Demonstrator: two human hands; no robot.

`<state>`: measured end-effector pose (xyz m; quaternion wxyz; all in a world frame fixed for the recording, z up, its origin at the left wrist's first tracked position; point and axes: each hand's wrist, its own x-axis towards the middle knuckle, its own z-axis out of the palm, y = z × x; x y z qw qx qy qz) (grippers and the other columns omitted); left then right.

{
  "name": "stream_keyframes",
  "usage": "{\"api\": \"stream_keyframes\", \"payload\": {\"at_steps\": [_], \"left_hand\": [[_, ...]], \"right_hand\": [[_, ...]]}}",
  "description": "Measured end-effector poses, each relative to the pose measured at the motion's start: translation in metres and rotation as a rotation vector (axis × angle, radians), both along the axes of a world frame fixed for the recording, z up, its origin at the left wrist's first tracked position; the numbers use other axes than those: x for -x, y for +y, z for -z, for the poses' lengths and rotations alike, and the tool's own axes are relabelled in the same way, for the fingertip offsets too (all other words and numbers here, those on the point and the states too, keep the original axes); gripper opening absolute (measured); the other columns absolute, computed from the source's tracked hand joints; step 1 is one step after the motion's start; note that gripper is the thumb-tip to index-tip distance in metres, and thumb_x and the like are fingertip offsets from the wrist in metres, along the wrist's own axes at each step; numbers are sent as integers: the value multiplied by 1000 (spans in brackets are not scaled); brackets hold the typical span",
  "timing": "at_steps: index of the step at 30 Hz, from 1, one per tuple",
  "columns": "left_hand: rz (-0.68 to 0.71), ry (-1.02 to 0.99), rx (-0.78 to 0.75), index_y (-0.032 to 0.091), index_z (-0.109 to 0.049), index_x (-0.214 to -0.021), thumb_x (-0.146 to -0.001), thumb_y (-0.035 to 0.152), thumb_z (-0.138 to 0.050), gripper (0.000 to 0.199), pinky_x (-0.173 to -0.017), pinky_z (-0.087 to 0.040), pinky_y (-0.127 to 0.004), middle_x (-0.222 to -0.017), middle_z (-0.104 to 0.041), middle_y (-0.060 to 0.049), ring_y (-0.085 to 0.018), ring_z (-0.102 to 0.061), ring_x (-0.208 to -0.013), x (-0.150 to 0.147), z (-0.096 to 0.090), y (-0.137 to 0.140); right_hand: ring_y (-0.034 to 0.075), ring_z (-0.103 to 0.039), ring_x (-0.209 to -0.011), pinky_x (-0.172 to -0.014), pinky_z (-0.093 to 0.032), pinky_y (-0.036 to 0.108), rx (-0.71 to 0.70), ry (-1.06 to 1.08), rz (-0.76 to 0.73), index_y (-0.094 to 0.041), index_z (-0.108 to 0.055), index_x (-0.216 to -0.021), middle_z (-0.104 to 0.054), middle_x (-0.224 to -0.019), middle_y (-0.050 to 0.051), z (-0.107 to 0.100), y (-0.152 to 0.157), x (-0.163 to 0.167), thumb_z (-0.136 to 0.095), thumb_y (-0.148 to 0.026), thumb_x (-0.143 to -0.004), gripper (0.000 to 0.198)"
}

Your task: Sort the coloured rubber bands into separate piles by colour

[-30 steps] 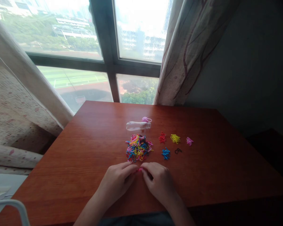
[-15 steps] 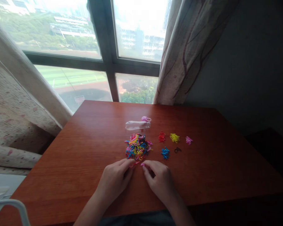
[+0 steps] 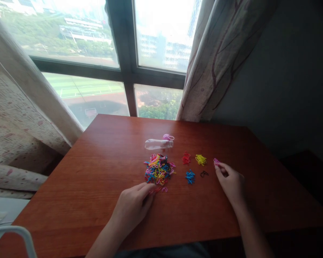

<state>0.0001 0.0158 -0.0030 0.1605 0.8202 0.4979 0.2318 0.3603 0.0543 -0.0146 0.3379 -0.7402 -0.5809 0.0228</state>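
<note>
A mixed heap of small coloured rubber bands (image 3: 159, 170) lies on the table in front of me. At its near edge, my left hand (image 3: 136, 200) is closed, thumb and fingers pinching red rubber bands (image 3: 157, 190) that poke out past the fingertips. Just right of those, a loose pink rubber band (image 3: 164, 189) rests on the wood. My right hand (image 3: 230, 181) reaches out to the right, its fingertips pinched on a pink rubber band at the small pink pile (image 3: 216, 160), which they partly cover.
Between heap and right hand sit small piles of red bands (image 3: 186, 158), yellow bands (image 3: 201, 159) and blue bands (image 3: 190, 177), plus black bands (image 3: 204, 173). Behind the heap lies a clear bottle (image 3: 158, 144) beside its pink looped cap (image 3: 168, 137). A window and curtains stand beyond the table (image 3: 97, 161).
My right hand has moved from beside the left hand out to the pink pile on the right. A pink band now lies loose near my left fingertips. My left hand has stayed in place.
</note>
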Motion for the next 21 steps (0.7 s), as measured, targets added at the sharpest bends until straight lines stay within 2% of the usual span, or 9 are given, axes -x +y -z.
{"api": "stream_keyframes", "payload": {"at_steps": [4, 12, 17, 21], "left_hand": [[6, -10, 4, 25, -65, -99, -96, 23, -46, 20, -65, -49, -24, -90, -74, -1, -17, -71, -76, -1, -2, 0], [6, -4, 11, 25, -65, -99, -96, 24, -46, 20, -66, -49, -24, -90, -74, -1, -17, -71, -77, -1, -2, 0], [-8, -15, 26, 25, -64, -101, -95, 23, -47, 19, -67, -49, -25, -92, -74, -1, -18, -71, -78, -1, -4, -2], [-26, -6, 15, 24, -63, -100, -92, 23, -50, 15, -64, -48, -26, -89, -74, -1, -18, -70, -75, -2, -6, -3]], "right_hand": [[20, -64, -60, -59, -44, 29, 48, -75, 33, -18, -75, -92, -70, -69, 7, 7, 9, -19, -49, -52, -84, 44], [20, -63, -60, -59, -45, 29, 16, -35, 81, -17, -75, -95, -69, -69, 7, 6, 2, -15, -48, -55, -86, 47], [19, -64, -60, -60, -48, 28, -40, 32, 36, -17, -74, -96, -71, -71, 6, 2, -13, 18, -52, -48, -87, 40], [20, -70, -72, -68, -53, 27, -72, 101, -182, -19, -72, -95, -75, -86, 7, 3, -27, 63, -51, -38, -92, 29]]}}
